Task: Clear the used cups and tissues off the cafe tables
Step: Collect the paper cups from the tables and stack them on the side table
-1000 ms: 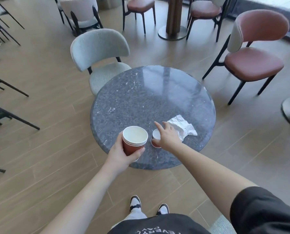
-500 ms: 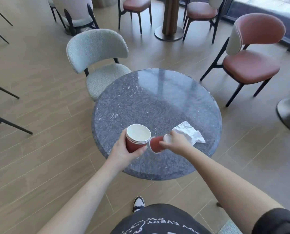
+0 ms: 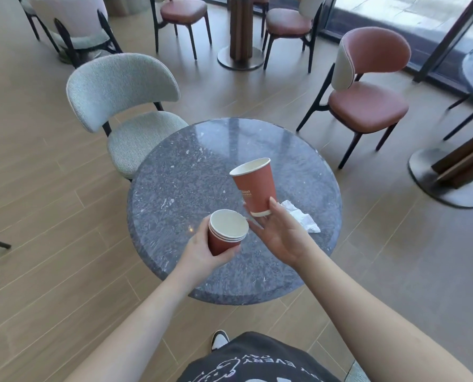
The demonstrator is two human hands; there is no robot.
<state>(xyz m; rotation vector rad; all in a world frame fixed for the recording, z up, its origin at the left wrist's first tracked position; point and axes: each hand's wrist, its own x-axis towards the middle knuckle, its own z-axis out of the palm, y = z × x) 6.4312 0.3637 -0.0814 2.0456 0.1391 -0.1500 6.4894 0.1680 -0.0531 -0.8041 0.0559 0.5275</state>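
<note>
Right hand [image 3: 281, 234] fingers pinch single cup [image 3: 254, 186] base; left hand [image 3: 202, 252] fingers wrap cup stack [image 3: 225, 232].

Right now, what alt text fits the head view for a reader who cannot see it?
A person's right hand holds a single red paper cup upright above a round grey stone table, while the left hand grips a stack of red paper cups beside it. A crumpled white tissue lies on the table behind the right hand.

I saw bright daylight from the windows [image 3: 412, 28] upper right glaring off the table [image 3: 230, 150]; edges bowed, slightly blurred.
</note>
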